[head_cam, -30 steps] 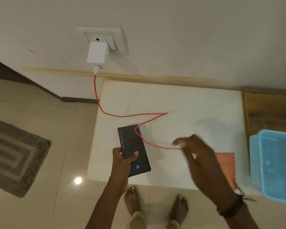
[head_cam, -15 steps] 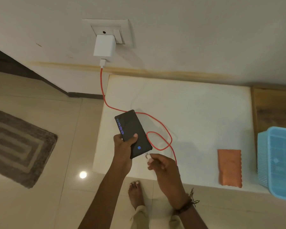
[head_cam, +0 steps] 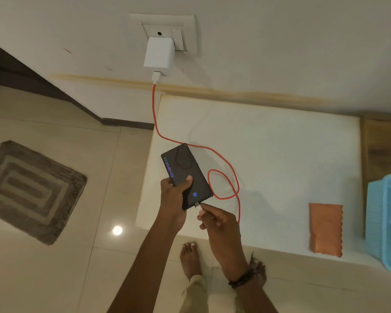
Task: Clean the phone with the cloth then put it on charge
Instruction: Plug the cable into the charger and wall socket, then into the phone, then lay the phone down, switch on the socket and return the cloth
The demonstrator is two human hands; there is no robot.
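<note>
Over white counter (head_cam: 280, 154), plug (head_cam: 197, 205) now at phone (head_cam: 186, 176) port

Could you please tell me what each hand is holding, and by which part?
Left hand grips the black rectangular phone across its lower half; right hand pinches the red cable's white plug at the phone's bottom edge.

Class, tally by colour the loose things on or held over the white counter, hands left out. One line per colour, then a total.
Black: 1, the phone
Red: 1, the charging cable
Orange: 1, the cloth
Blue: 1, the basket
Total: 4
</note>
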